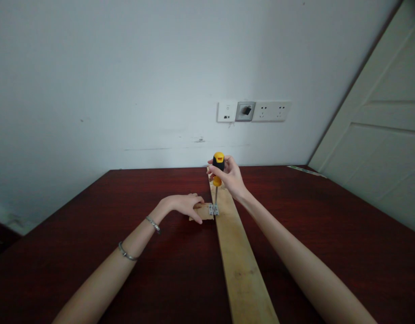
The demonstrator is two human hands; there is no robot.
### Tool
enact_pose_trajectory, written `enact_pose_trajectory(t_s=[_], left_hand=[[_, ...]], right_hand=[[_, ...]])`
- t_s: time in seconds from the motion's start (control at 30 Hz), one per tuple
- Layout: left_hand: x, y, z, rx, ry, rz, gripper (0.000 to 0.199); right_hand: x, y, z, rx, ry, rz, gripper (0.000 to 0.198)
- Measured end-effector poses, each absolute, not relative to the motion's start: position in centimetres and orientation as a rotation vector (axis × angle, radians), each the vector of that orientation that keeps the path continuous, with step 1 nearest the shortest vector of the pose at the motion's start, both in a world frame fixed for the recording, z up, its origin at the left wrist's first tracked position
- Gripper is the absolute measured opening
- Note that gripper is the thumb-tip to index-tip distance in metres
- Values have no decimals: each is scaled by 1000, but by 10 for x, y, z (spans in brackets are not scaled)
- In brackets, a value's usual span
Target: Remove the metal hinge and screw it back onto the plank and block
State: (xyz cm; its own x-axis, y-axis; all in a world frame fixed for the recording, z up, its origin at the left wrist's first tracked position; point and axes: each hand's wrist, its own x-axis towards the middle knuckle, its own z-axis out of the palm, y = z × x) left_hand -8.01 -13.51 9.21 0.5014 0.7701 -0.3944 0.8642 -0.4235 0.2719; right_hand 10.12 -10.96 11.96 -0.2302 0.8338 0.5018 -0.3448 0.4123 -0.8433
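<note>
My right hand (230,177) grips the yellow and black handle of a screwdriver (218,162), which stands nearly upright. Its metal shaft points down to a silver hinge (214,209). One leaf of the hinge lies on a long wooden plank (243,258), the other on a small wooden board (205,211) to the plank's left. With thumb and fingers at its near and far edges, my left hand (186,206) holds that small board. Whether the screwdriver tip sits in a screw is too small to tell.
The plank runs over a dark red wooden table (153,279) from the near edge towards the white wall (143,81). A row of sockets (270,111) is on the wall. A pale panelled door (383,135) stands at the right, with a thin strip (307,171) near the table's far right edge.
</note>
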Motion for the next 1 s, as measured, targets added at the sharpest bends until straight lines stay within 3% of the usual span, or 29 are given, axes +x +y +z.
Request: enact_pose_trajectory(t_s=[0.27, 0.53, 0.8, 1.0], left_hand=[[-78, -137, 95, 2313, 1362, -302, 86], [-78, -137, 95, 2310, 1381, -347, 85], [-78, -138, 96, 2312, 1365, -326, 86], [-77, -139, 98, 2313, 1362, -330, 82]], right_hand=[[108, -104, 119, -458, -1444, 1223, 31], [101, -97, 110, -363, -1399, 1284, 33], [99, -101, 112, -457, -1360, 1223, 52], [99, -102, 114, -458, -1364, 1199, 43]])
